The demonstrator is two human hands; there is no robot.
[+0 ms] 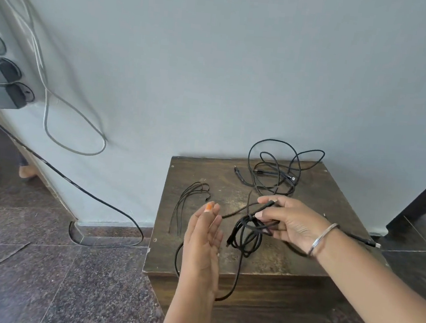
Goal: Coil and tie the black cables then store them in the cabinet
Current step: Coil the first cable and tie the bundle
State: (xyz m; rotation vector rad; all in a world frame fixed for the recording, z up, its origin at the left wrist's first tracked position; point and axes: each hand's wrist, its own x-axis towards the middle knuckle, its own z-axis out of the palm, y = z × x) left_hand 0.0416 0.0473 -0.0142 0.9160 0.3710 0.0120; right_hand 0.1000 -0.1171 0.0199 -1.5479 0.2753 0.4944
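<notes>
the right hand (pixel 289 222) pinched a half-coiled black cable (pixel 247 233) above the wooden box (pixel 302 255). the left hand (pixel 205 239), fingers straight and together, held nothing. next, probably, wrapping the loose tail round.

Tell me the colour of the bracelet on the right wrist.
Silver bracelet, clearest in the head view.

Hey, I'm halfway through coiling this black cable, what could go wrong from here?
1. The right hand alone holds the coil; the open left hand isn't steadying it, so loops may spring loose.
2. The cable's tail hangs over the cabinet edge and could snag or drag the coil.
3. The loose cable pile lies close behind and may tangle in.
</notes>
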